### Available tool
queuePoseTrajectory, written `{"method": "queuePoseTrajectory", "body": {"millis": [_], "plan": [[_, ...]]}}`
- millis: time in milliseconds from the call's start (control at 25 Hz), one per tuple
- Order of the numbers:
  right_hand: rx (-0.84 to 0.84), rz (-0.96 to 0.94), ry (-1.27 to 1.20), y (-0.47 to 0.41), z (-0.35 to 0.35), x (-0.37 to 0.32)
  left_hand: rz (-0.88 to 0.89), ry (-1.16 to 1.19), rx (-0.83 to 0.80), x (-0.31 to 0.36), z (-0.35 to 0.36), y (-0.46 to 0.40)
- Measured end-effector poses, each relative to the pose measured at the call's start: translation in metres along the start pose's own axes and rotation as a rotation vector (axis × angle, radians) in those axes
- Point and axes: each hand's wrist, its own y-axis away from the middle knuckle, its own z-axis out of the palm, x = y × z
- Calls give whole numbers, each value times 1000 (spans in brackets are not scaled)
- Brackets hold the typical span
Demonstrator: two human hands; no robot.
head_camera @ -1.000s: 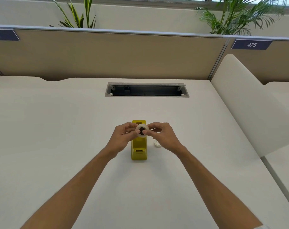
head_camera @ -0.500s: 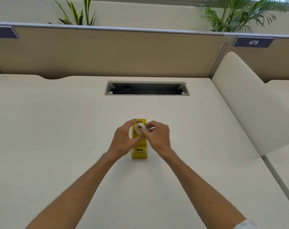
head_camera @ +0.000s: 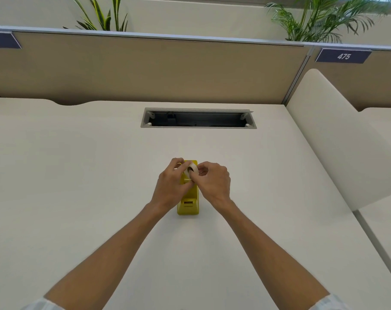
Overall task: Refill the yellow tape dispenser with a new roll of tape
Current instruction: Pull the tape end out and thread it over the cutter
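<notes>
The yellow tape dispenser (head_camera: 188, 204) stands on the white desk (head_camera: 78, 175), its cutter end toward me. A white tape roll (head_camera: 192, 169) sits right over the dispenser's back half, held between both hands. My left hand (head_camera: 171, 185) pinches it from the left, thumb across the dispenser's middle. My right hand (head_camera: 213, 183) grips the roll from the right with its fingertips. A small yellow hub peg shows just under the roll. Whether the roll is seated in the cradle is hidden by my fingers.
A grey cable tray opening (head_camera: 198, 118) lies in the desk behind the dispenser. A beige partition (head_camera: 145, 70) runs along the back and a white side divider (head_camera: 337, 139) stands at the right. Plants rise behind the partition.
Both hands have closed in and lowered the roll from in front of the dispenser onto its back half. The small white ring seen beside my right hand earlier is now hidden.
</notes>
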Motion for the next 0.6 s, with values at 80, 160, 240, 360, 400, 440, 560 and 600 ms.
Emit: {"method": "queuePoseTrajectory", "body": {"millis": [80, 160, 240, 360, 400, 440, 560, 600], "plan": [[-5, -21, 39, 0, 0, -1, 13, 16, -4, -1, -1, 0], [-5, -28, 64, 0, 2, -4, 18, 28, -11, -3, -4, -1], [6, -25, 97, 1, 6, -6, 34, 52, -23, -6, -5, -2], [26, -19, 150, 3, 13, -8, 43, 79, -39, -11, -4, 0], [28, -17, 160, 4, 16, -8, 39, 86, -44, -13, -3, 2], [29, -16, 172, 5, 18, -8, 37, 93, -47, -14, -2, 3], [51, -36, 212, 6, 22, -10, 33, 112, -51, -18, 0, 4], [59, -37, 216, 6, 23, -11, 29, 117, -53, -18, 0, 3]]}}
